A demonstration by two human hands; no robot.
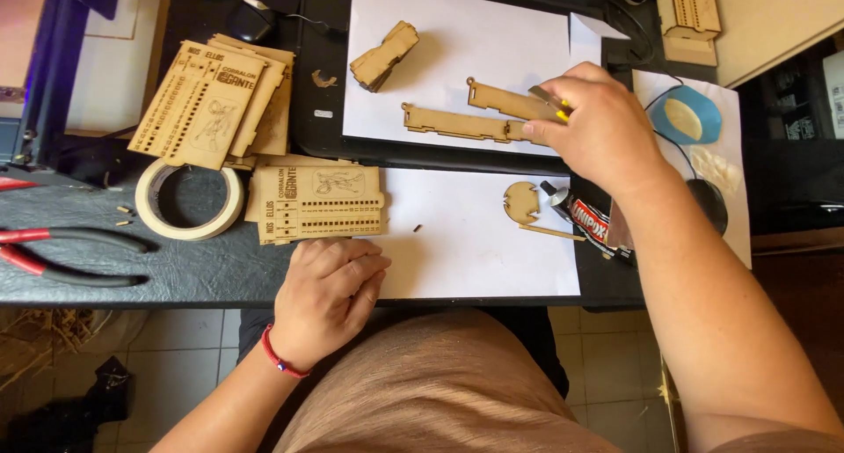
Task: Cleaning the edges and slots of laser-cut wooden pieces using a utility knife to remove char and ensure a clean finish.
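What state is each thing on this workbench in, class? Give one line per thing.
right hand: gripping a small yellow-handled tool over a long wooden strip.
left hand: empty, palm down at the table edge.
second wooden strip: lying flat on white paper.
glue tube: lying on its side; cap cannot be told.
masking tape roll: lying flat.
red-handled pliers: handles spread.
engraved wooden panels: stacked flat.
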